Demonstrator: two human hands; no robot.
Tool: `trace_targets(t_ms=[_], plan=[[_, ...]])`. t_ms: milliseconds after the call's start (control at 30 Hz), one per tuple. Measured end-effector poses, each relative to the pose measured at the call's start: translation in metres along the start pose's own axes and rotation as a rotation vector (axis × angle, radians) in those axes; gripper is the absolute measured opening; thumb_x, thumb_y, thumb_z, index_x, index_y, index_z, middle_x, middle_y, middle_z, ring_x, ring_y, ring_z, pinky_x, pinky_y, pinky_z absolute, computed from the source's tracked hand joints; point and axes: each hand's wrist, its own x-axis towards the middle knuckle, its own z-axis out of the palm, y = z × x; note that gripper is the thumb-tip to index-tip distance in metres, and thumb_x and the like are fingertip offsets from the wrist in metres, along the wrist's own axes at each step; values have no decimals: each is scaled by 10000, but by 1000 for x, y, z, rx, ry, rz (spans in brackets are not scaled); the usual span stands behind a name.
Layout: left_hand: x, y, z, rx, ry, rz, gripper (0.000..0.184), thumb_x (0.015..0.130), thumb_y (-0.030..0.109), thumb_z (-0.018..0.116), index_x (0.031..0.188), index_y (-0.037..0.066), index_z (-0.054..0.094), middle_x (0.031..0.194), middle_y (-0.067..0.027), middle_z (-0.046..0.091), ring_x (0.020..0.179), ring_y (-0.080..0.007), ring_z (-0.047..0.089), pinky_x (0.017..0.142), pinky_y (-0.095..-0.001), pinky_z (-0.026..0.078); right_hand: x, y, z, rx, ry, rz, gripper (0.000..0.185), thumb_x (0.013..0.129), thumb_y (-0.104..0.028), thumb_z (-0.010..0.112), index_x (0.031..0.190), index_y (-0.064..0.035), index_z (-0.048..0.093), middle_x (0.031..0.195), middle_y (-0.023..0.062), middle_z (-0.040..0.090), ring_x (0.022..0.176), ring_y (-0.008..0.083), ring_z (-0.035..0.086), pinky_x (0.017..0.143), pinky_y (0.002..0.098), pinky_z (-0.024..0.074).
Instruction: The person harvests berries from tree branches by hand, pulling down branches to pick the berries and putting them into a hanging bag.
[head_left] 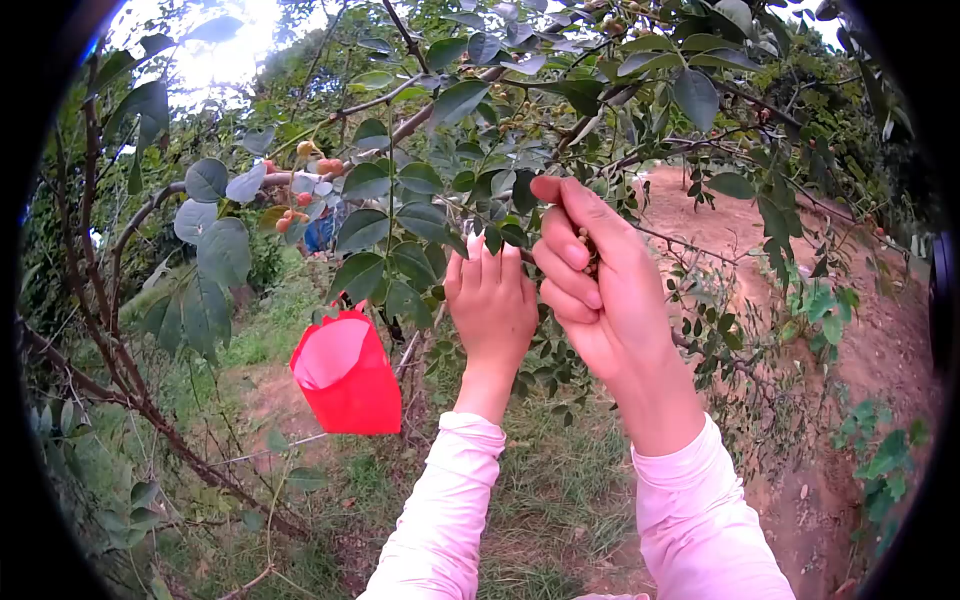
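Observation:
My right hand (pixel 600 270) is raised among the leaves, its fingers curled round a few small berries (pixel 585 250) that show between fingers and palm. Beside it on the left, my left hand (pixel 490 300) reaches up with its back toward me, and its fingertips go in among the leaves of the branch. What those fingertips touch is hidden. A red bag (pixel 352 385) with an open top hangs to the left of my left hand. Reddish berries (pixel 328 167) grow in small clusters on the branch (pixel 290 179) at the upper left.
Bare, thorny-looking stems (pixel 150 410) rise along the left side. Leafy branches cross overhead and down the right. Behind them lie grass (pixel 540 490) and a reddish dirt slope (pixel 700 215). Something blue (pixel 320 232) shows behind the leaves.

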Motion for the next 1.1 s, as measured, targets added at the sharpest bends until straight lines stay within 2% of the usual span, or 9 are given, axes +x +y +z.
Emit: trace_targets(t_ms=[300,400,433,567,600,700,900,1000,1100], plan=[[-4,-1,1,32,-11,-32,269,837,191,592,1085,87,601,1128,-99,597,1225,-256,501,1061,-458,329,32,12,0,277,55,26,233,1023,-190,496,1208,-53,530,655,-26,399,444,45,290,340,216,195],[-1,0,-3,3,-33,-53,291,859,230,573,1112,90,604,1142,-93,598,1238,-253,491,1060,-446,317,36,15,5,388,27,48,190,1016,-168,506,1177,-74,545,655,-21,405,444,53,293,339,214,200],[0,2,-5,-148,-54,-139,303,863,243,569,1121,90,605,1152,-91,599,1242,-255,488,1060,-446,313,37,17,6,421,16,46,182,1015,-164,509,1170,-79,549,655,-21,406,444,55,293,340,213,200],[-2,7,-9,-411,-44,-276,369,878,277,554,1194,91,593,1241,-82,593,1271,-273,471,1066,-457,297,41,21,14,682,13,78,69,998,-131,524,982,-70,554,644,-23,406,437,63,288,347,215,194],[-4,8,-8,-402,-24,-275,379,880,280,550,1208,94,590,1258,-82,589,1278,-274,466,1068,-458,295,43,19,13,755,11,131,124,984,-129,548,878,-70,523,639,-25,403,429,68,278,347,221,192],[-9,10,-9,-471,-39,-333,407,883,294,541,1237,95,579,1286,-84,581,1290,-274,461,1076,-457,289,47,22,13,758,-25,91,167,974,-140,572,833,-73,513,637,-23,405,423,71,271,346,223,189],[-6,6,-10,-398,-74,-306,422,879,307,538,1240,91,576,1278,-80,580,1285,-271,465,1089,-450,284,53,26,25,584,51,-28,239,966,-171,599,788,-70,476,632,-16,403,424,73,268,344,224,175],[-7,3,-6,-309,-33,-240,421,871,294,547,1236,86,577,1266,-78,582,1282,-270,466,1088,-448,284,51,20,26,696,54,21,258,964,-184,604,770,-62,485,626,-16,397,428,68,266,347,228,175],[-7,5,-8,-257,-18,-216,418,866,281,556,1229,76,579,1255,-78,586,1271,-278,474,1078,-446,294,54,23,20,817,-94,50,248,968,-186,596,776,-46,524,621,-19,394,428,63,263,350,229,172]])
